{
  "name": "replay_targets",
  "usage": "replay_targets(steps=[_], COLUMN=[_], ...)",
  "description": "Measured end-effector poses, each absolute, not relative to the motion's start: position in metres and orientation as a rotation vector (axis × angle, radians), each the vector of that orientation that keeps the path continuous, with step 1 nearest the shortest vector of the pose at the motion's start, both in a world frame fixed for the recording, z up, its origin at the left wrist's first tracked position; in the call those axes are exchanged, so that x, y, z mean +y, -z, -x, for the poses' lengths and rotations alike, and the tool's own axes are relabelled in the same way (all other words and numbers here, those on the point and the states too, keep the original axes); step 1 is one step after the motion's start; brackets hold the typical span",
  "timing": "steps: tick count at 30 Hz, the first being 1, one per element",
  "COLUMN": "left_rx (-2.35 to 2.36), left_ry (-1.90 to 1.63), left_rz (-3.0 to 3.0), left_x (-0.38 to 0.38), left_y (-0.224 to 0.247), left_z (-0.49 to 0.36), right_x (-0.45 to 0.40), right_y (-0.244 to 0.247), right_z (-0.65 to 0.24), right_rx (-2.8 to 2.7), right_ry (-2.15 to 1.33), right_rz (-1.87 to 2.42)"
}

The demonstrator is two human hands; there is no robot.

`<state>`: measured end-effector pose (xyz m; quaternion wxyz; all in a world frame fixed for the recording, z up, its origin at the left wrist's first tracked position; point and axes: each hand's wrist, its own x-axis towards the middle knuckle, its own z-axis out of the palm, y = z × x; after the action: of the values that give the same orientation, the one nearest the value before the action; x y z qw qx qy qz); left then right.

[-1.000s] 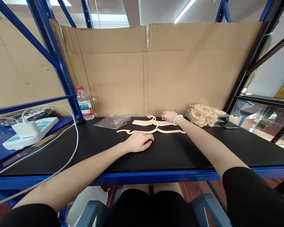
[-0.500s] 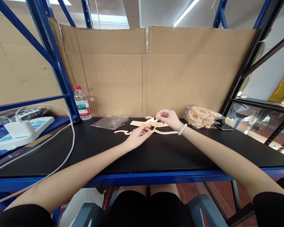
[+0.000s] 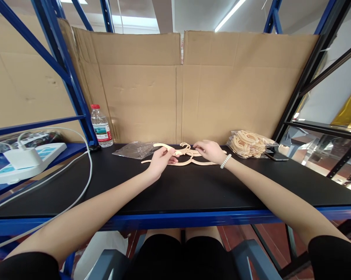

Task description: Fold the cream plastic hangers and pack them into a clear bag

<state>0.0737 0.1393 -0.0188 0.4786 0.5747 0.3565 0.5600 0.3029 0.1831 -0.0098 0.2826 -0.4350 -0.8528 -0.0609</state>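
Observation:
Beige clothes hangers, apparently folding ones, lie overlapped on the black tabletop at the middle. My left hand point(image 3: 160, 158) pinches the left arm of one clothes hanger point(image 3: 161, 146), raised at a slant. Its hook point(image 3: 185, 145) shows between my two hands. My right hand point(image 3: 211, 151) is over the right side of this hanger with fingers curled; what they hold is hidden. Nearer to me, another hanger point(image 3: 203, 163) lies flat with its arms spread, below both hands. A clear plastic bag point(image 3: 135, 150) lies flat to the left of them.
A bag of beige hanger parts point(image 3: 247, 144) sits at the right beside a phone point(image 3: 276, 155). At the back left stands a water bottle point(image 3: 101, 128). A white power strip point(image 3: 29, 163) and its looping cable are on the left. Cardboard point(image 3: 140, 97) walls the back.
My left hand has shifted left and now grips a hanger arm, which has swung up to the left. My right hand has lowered and moved slightly right.

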Motion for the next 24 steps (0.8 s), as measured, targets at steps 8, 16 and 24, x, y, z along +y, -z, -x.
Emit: replay_targets(steps=[8,16,24], left_rx=[0.933,0.921,0.854], left_ry=[-1.537,-1.552,-1.542], left_rz=[-1.347,-1.258,-1.182], left_x=[0.158,0.160,0.162], left_y=[0.006,0.002,0.000], left_z=[-0.053,-0.049,-0.047], right_x=[0.212,0.224,0.222], right_y=[0.028,0.031,0.023], right_z=[-0.324,-0.321,-0.329], right_rx=[-2.572,-2.473,-2.195], right_ry=[0.300,0.229,0.249], right_rz=[1.342,1.304,1.418])
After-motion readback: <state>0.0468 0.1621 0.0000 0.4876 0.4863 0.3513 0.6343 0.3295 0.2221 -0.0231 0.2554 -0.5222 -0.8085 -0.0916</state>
